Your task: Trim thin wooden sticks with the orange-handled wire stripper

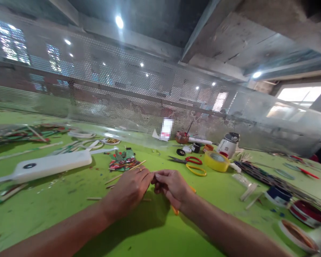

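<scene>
While both forearms rest low on the green table (69,200), the left hand (131,189) and right hand (171,187) meet fingertip to fingertip at its middle. On each hand the fingers curl in with the tips pressed together, as if nipping something tiny between them. The knuckles hide that spot, so I cannot tell what is pinched, if anything. Working this close in, straight ahead of the body, looks like a way to keep fine work steady and under the eyes. An orange piece (175,210) pokes out from beneath the right wrist at 5 o'clock of that hand; whether the hand grips it or merely lies over it, I cannot say. Thin sticks (125,171) lie just beyond the left knuckles at 11 o'clock, near a heap of red and green scraps (121,160). Everything else sits in a loose arc, probably pushed back to leave working room yet stay in reach. A long white block (50,166) lies at 10 o'clock, and red-handled scissors (188,160) at 1 o'clock. Yellow tape (216,160) sits at 2 o'clock, with a white jar (228,142) behind it. More rolls (307,212) lie at 4 o'clock. A perforated screen (123,82) closes off the far edge at 12.
</scene>
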Demonstrator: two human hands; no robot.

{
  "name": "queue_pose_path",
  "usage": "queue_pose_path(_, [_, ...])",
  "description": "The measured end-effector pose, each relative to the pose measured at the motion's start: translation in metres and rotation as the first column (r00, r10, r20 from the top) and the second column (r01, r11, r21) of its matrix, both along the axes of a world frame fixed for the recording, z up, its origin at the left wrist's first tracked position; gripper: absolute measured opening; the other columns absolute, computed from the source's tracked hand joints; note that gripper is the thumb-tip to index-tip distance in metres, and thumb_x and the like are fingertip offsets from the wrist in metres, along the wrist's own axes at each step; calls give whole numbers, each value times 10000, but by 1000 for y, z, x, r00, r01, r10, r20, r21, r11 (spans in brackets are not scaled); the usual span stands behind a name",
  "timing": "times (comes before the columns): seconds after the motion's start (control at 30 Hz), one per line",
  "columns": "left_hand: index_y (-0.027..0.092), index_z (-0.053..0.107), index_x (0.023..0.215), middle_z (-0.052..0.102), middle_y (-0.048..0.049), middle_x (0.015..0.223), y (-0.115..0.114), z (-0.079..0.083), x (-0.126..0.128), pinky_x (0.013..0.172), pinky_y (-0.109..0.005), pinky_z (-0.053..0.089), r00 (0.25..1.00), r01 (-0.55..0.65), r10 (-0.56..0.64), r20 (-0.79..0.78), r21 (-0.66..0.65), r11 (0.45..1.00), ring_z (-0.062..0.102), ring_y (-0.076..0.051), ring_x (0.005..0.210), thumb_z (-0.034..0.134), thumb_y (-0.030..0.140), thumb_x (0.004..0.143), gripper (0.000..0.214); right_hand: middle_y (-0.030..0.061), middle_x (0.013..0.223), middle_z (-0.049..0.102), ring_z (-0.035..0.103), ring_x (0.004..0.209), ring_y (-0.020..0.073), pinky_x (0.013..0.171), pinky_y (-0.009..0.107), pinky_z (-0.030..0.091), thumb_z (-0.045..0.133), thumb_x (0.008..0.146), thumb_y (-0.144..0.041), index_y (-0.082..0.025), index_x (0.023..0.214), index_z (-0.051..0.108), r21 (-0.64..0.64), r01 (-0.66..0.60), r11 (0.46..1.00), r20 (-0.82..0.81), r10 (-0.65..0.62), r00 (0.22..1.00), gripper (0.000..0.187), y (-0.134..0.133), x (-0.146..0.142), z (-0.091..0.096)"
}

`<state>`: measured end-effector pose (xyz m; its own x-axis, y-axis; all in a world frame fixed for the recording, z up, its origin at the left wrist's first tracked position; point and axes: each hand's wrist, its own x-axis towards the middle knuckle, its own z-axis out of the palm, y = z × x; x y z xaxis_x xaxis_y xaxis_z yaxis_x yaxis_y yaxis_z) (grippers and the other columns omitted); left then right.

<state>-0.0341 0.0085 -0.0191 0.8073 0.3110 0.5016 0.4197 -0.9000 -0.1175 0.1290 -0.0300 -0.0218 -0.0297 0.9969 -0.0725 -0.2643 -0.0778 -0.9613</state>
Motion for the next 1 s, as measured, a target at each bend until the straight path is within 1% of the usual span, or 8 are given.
queue_pose_path(0.2, [110,588,980,588,-95,861,0,-1,-1,684,-348,463,1000,4,-4,0,-3,1000,529,-219,767,399,76,914,202,5,591,581,442,480,66,472,230,335,754,583,-273,-108,650,642,-65,8,998,-66,-12,998,211,-2,0,6])
queue_pose_path(0.37, [120,593,912,592,-88,836,-2,1,-1,679,-340,459,1000,5,-5,-3,14,1000,527,-212,742,374,62,915,227,-26,538,537,384,442,48,433,219,264,748,580,-271,-114,654,639,-80,11,997,-26,-13,1000,204,-3,0,7])
queue_pose_path(0.5, [129,596,850,587,-70,793,-1,1,1,637,-309,432,999,25,-24,39,-20,999,519,-196,703,398,68,906,214,-33,524,521,381,440,52,425,217,266,731,578,-315,-133,648,624,-85,2,996,21,0,1000,223,-2,1,5])
queue_pose_path(0.6, [145,599,785,579,-46,731,5,-1,1,644,-287,416,986,49,-32,164,-101,994,515,-171,676,395,135,932,252,-21,548,540,413,450,64,443,226,308,714,608,-393,-139,674,624,-62,-26,998,103,32,994,277,-2,0,3])
queue_pose_path(0.73, [155,597,784,589,-25,730,12,1,1,646,-255,408,957,42,63,282,-350,936,535,-151,697,417,248,941,256,6,622,589,448,478,74,486,235,356,634,708,-458,-132,772,646,13,-45,999,322,38,946,333,-3,-1,1])
queue_pose_path(0.8, [155,577,779,580,-17,724,13,4,1,619,-244,404,947,44,112,301,-468,883,533,-149,686,419,291,933,259,13,641,599,458,504,85,511,244,370,582,769,-432,-136,790,651,73,-39,997,488,-2,873,305,-2,1,3])
queue_pose_path(0.87, [157,562,777,567,-5,700,13,7,2,581,-230,397,935,81,136,327,-572,816,521,-138,643,409,337,929,281,26,681,607,492,583,113,575,263,388,548,813,-397,-146,795,654,154,-27,988,664,-84,743,272,-1,8,8])
queue_pose_path(1.0, [154,617,767,571,15,633,18,8,2,518,-210,381,904,160,200,377,-734,660,484,-110,536,509,386,856,270,120,916,623,537,884,230,786,361,381,577,812,-438,-144,841,660,263,-29,964,908,-237,345,306,2,33,23])
